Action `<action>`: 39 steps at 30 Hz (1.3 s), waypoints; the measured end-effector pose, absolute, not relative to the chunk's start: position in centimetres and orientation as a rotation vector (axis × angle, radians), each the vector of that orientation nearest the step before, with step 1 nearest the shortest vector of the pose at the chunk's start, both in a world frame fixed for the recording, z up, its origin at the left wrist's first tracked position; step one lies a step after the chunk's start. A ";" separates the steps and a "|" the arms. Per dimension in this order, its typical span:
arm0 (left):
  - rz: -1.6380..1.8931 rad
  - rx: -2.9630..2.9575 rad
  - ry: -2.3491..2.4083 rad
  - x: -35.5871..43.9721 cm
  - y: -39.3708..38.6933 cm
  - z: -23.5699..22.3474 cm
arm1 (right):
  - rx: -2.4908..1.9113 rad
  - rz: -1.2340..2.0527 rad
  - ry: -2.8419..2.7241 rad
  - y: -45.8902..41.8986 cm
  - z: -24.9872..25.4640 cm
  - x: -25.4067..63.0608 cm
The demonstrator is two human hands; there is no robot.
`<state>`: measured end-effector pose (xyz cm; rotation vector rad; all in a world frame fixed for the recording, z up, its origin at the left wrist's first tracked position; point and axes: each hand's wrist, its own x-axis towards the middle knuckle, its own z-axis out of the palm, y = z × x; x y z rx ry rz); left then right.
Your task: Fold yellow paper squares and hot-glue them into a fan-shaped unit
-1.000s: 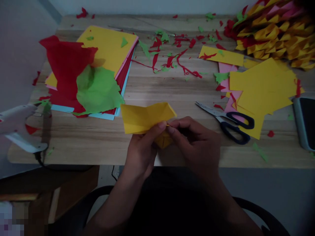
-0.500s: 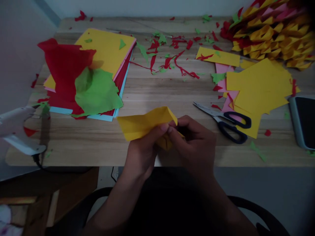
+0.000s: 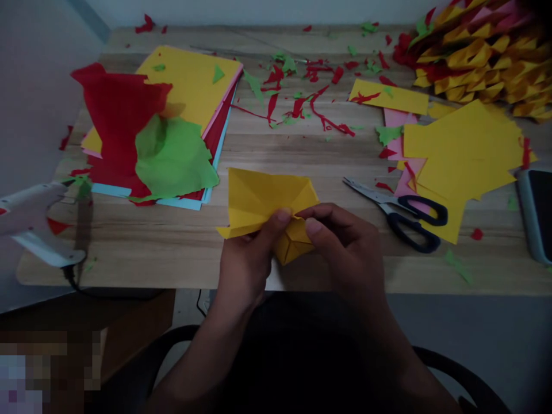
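A partly folded sheet of yellow paper (image 3: 267, 192) is held above the near edge of the table, its far part spread up and its near part creased into a folded point. My left hand (image 3: 248, 256) pinches it from the left, thumb on top and fingers hidden beneath. On the right side, my right hand (image 3: 349, 244) has its index fingertip on the fold, with the thumb beside it; the fingers are curled at the paper's right edge. Scissors (image 3: 397, 210) with dark handles lie to the right of my right hand.
At left, crumpled red tissue paper (image 3: 116, 109) and green tissue paper (image 3: 176, 158) lie on stacked coloured sheets (image 3: 194, 69), near a white glue gun (image 3: 38, 218). Yellow paper pieces (image 3: 466, 155), a phone (image 3: 537, 218) and folded yellow paper pieces (image 3: 483, 63) are at right. Scraps litter the table's back.
The yellow paper has been opened out, its left part now spread upright and showing creases. My right thumb and index finger have moved slightly apart. The view has shifted a little.
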<state>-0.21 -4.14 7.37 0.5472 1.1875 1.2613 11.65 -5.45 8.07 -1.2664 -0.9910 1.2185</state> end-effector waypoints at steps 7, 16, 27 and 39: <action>1.203 0.783 1.187 -1.3 -4.5 6.1 | -1.334 1.407 -0.911 -4.8 7.1 12.2; 1.179 0.663 1.165 -0.7 -3.9 7.2 | -1.343 1.337 -0.946 -5.0 7.4 12.1; 1.163 0.610 1.233 -0.5 -4.1 8.3 | -1.340 1.285 -1.010 -5.5 7.5 12.2; 1.102 0.567 1.116 -1.2 -3.5 7.3 | -1.364 1.347 -1.048 -5.5 7.6 12.5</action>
